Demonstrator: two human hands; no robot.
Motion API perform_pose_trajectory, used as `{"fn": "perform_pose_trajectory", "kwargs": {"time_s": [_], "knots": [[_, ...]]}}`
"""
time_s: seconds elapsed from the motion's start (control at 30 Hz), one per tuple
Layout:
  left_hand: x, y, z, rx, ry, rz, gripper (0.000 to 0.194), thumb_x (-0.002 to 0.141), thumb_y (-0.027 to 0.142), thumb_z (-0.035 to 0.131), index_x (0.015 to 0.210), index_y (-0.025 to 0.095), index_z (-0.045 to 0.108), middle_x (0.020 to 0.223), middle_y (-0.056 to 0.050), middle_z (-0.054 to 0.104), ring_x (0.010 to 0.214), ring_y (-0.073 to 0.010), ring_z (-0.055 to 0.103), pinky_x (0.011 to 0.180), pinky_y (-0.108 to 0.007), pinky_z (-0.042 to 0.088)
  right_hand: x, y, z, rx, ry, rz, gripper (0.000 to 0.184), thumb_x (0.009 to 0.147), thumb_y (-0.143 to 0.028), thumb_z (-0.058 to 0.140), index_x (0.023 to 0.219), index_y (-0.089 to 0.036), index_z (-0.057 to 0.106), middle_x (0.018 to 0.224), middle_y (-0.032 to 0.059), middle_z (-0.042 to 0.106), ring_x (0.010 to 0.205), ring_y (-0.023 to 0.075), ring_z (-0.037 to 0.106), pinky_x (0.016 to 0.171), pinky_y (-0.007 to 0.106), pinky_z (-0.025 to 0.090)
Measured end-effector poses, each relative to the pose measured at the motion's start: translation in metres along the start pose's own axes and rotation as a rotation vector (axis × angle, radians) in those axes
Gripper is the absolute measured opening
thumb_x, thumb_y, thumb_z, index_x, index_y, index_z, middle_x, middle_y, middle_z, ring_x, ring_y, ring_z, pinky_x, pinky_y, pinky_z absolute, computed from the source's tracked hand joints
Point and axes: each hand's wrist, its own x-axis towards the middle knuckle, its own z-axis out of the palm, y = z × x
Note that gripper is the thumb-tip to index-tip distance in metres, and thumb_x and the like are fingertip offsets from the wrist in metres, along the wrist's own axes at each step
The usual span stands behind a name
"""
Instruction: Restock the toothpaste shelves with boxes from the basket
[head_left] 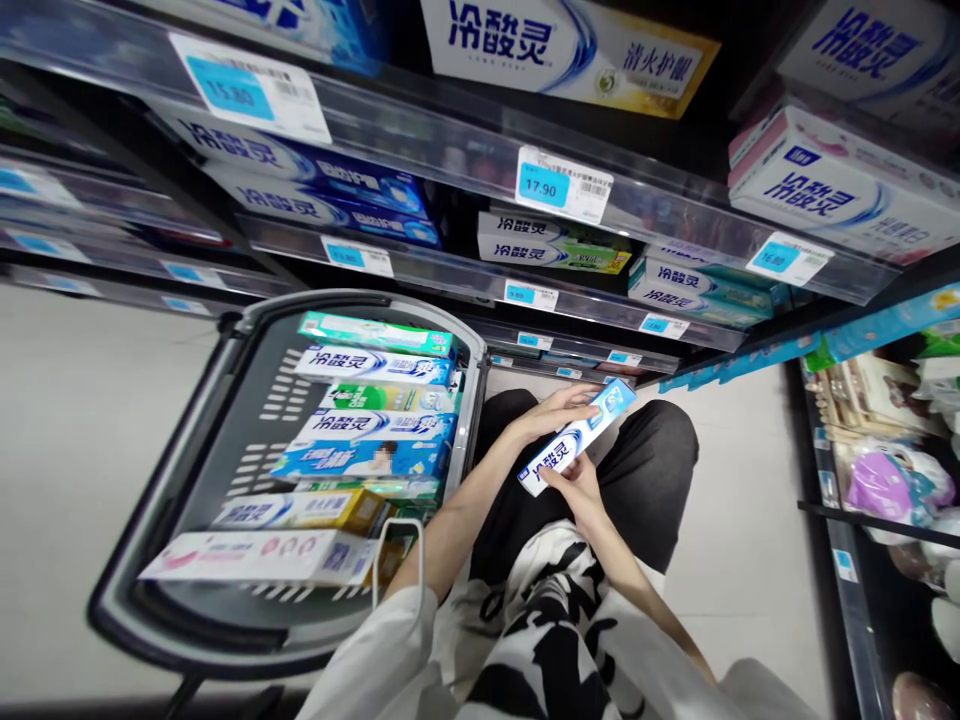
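Over my knees I hold a white and blue toothpaste box point(577, 440) at a slant, its far end up to the right. My left hand point(555, 412) is closed along the upper left side of the box, fingers toward its far end. Lower down, my right hand point(581, 488) grips the near end from the right, with the thumb on the face. To my left stands a grey shopping basket point(251, 350). A row of several toothpaste boxes point(367, 455) lies inside it, and a white and pink box point(270, 557) is nearest me.
Store shelves point(450, 130) with toothpaste boxes and price tags point(564, 185) rise in front of me. A shelf edge juts low over the basket's far rim. On the right, another rack point(855, 600) holds a purple item point(881, 490) and packaged goods. Pale floor point(750, 500) shows beside my knees.
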Motion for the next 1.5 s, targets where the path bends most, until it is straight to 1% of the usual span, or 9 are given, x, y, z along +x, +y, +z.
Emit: {"fn": "perform_pose_trajectory", "kwargs": {"time_s": [0.1, 0.33, 0.57, 0.9, 1.0, 1.13, 1.3, 1.4, 1.5], "knots": [[0.0, 0.003, 0.001, 0.002, -0.004, -0.008, 0.075, 0.083, 0.05, 0.083, 0.147, 0.02, 0.058, 0.13, -0.015, 0.069, 0.113, -0.0281, 0.067, 0.09, -0.035, 0.05, 0.001, -0.003, -0.007, -0.002, -0.018, 0.009, 0.065, 0.053, -0.024, 0.1, 0.105, -0.02, 0.061, 0.086, -0.002, 0.075, 0.08, 0.0164, 0.071, 0.083, 0.031, 0.06], [-0.003, 0.008, 0.002, 0.022, 0.021, -0.034, 0.081, 0.079, 0.053, 0.086, 0.147, 0.019, 0.059, 0.127, -0.015, 0.069, 0.106, -0.0274, 0.069, 0.087, -0.036, 0.051, 0.0, -0.002, -0.017, -0.026, -0.073, -0.022, 0.059, 0.058, -0.025, 0.099, 0.105, -0.022, 0.063, 0.087, -0.0018, 0.076, 0.081, 0.0173, 0.072, 0.079, 0.03, 0.061], [0.0, 0.003, 0.0, 0.016, 0.035, -0.011, 0.081, 0.079, 0.051, 0.087, 0.147, 0.018, 0.058, 0.132, -0.017, 0.067, 0.115, -0.03, 0.067, 0.092, -0.038, 0.051, 0.001, 0.0, -0.019, -0.028, -0.085, -0.024, 0.061, 0.059, -0.027, 0.099, 0.108, -0.022, 0.063, 0.092, 0.0, 0.077, 0.086, 0.0197, 0.073, 0.083, 0.033, 0.062], [-0.003, 0.006, 0.002, 0.003, 0.032, -0.007, 0.079, 0.08, 0.051, 0.086, 0.147, 0.021, 0.056, 0.129, -0.014, 0.067, 0.099, -0.0232, 0.069, 0.083, -0.033, 0.052, 0.002, 0.001, -0.023, -0.019, -0.131, -0.027, 0.063, 0.059, -0.022, 0.098, 0.112, -0.023, 0.063, 0.093, -0.0012, 0.076, 0.083, 0.0187, 0.072, 0.082, 0.032, 0.06], [-0.003, 0.004, 0.001, 0.007, 0.042, -0.005, 0.076, 0.082, 0.049, 0.085, 0.147, 0.022, 0.056, 0.13, -0.013, 0.066, 0.101, -0.0233, 0.068, 0.086, -0.034, 0.051, 0.003, 0.002, -0.028, -0.011, -0.15, -0.033, 0.057, 0.064, -0.029, 0.097, 0.111, -0.023, 0.066, 0.095, 0.0, 0.076, 0.087, 0.0195, 0.072, 0.087, 0.034, 0.058], [-0.001, -0.001, -0.001, -0.011, 0.131, 0.007, 0.073, 0.081, 0.044, 0.086, 0.146, 0.027, 0.056, 0.138, -0.01, 0.062, 0.11, -0.0251, 0.067, 0.097, -0.038, 0.049, 0.002, 0.004, -0.041, 0.09, -0.177, 0.039, 0.048, 0.075, -0.053, 0.088, 0.108, -0.022, 0.071, 0.101, 0.0051, 0.076, 0.1, 0.0253, 0.071, 0.094, 0.04, 0.054], [-0.001, 0.004, 0.002, -0.31, 0.209, 0.017, 0.071, 0.08, 0.035, 0.085, 0.145, 0.028, 0.056, 0.138, -0.009, 0.063, 0.115, -0.0268, 0.066, 0.093, -0.037, 0.051, 0.002, -0.012, -0.053, 0.293, -0.24, 0.122, 0.057, 0.076, -0.069, 0.078, 0.107, -0.021, 0.072, 0.085, 0.0049, 0.071, 0.083, 0.0247, 0.067, 0.078, 0.04, 0.054], [-0.005, 0.012, 0.007, -0.485, 0.118, 0.044, 0.064, 0.076, 0.029, 0.085, 0.136, 0.021, 0.062, 0.128, -0.011, 0.07, 0.111, -0.0278, 0.068, 0.095, -0.038, 0.05, 0.0, -0.024, -0.054, 0.426, -0.38, 0.154, 0.054, 0.088, -0.062, 0.066, 0.119, -0.018, 0.07, 0.07, 0.0013, 0.062, 0.062, 0.0171, 0.053, 0.061, 0.032, 0.047], [-0.011, 0.014, 0.01, -0.526, -0.019, 0.04, 0.06, 0.072, 0.029, 0.089, 0.127, 0.017, 0.067, 0.123, -0.014, 0.073, 0.116, -0.0328, 0.068, 0.101, -0.043, 0.049, -0.002, -0.025, -0.055, 0.424, -0.483, 0.21, 0.048, 0.094, -0.052, 0.059, 0.126, -0.018, 0.068, 0.054, -0.0057, 0.048, 0.046, 0.0121, 0.036, 0.049, 0.026, 0.034]]}}
